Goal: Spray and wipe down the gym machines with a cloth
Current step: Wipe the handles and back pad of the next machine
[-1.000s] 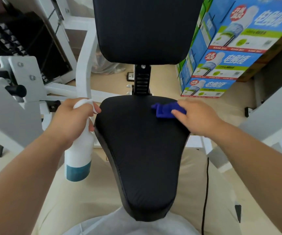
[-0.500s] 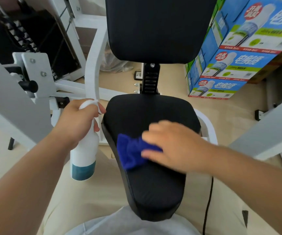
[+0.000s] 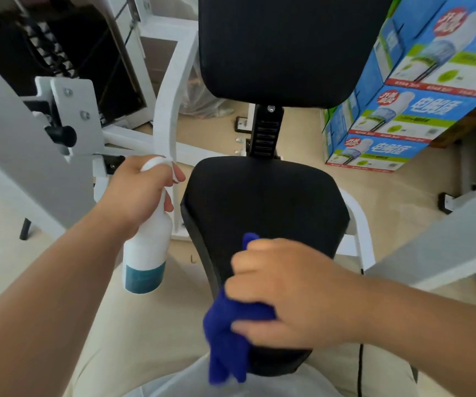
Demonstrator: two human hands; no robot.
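A black padded seat [image 3: 262,202] of a white gym machine lies in front of me, with its black backrest [image 3: 285,44] upright behind it. My right hand [image 3: 285,293] presses a blue cloth [image 3: 228,336] onto the seat's near left part, and the cloth hangs over the front edge. My left hand [image 3: 139,193] grips the head of a white spray bottle [image 3: 147,250] with a teal base, held upright just left of the seat.
White machine frame arms [image 3: 170,110] and a plate with a black knob [image 3: 61,136] stand at the left. Blue and green cartons [image 3: 397,118] are stacked at the right. A grey beam [image 3: 443,242] crosses at the right. A black cable [image 3: 360,365] runs down the beige floor.
My right hand has swept the blue cloth from the seat's far right corner across to the left and down to the near edge. The bottle hand has stayed beside the seat.
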